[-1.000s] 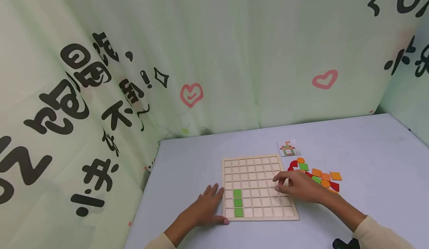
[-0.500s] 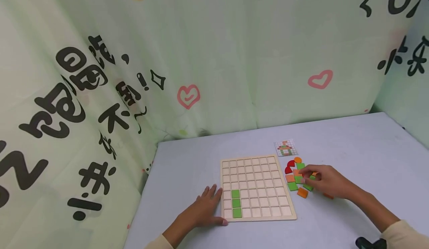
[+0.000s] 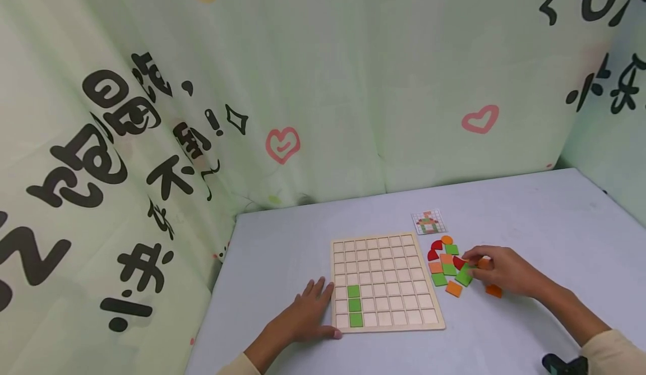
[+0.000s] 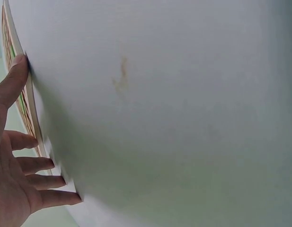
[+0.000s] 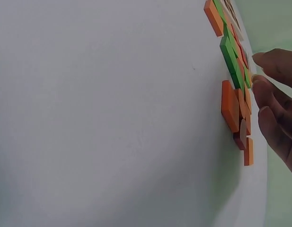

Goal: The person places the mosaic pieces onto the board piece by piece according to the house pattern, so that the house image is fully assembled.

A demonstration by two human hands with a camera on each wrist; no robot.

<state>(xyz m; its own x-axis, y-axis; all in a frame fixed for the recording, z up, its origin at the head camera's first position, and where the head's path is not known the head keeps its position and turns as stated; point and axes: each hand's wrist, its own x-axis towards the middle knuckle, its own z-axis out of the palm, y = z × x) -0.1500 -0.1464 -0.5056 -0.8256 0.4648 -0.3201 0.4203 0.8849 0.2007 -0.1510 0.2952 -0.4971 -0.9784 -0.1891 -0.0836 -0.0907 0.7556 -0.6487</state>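
A wooden grid board point(image 3: 386, 285) lies on the table, with three green square tiles point(image 3: 355, 305) in a column near its left side. My left hand point(image 3: 309, 310) lies flat with fingers spread, thumb and fingers touching the board's left edge and front corner; its thumb point(image 4: 15, 78) rests on the rim in the left wrist view. Right of the board is a loose group of green, orange and red tiles. My right hand point(image 3: 510, 272) hovers over it, fingertips close to a green tile point(image 3: 462, 277). In the right wrist view, thumb and fingers point(image 5: 273, 97) stand slightly apart, nothing visible between them.
A small pattern card point(image 3: 429, 222) lies behind the tiles. Orange tiles point(image 3: 453, 289) sit at the front of the group, and red rounded pieces point(image 3: 433, 255) lie near the board's right edge. A printed curtain point(image 3: 378, 83) hangs behind the table.
My right hand has moved right, from over the board to over the loose tiles, then slightly further right. The left hand has stayed at the board's edge. The view has shifted slightly.
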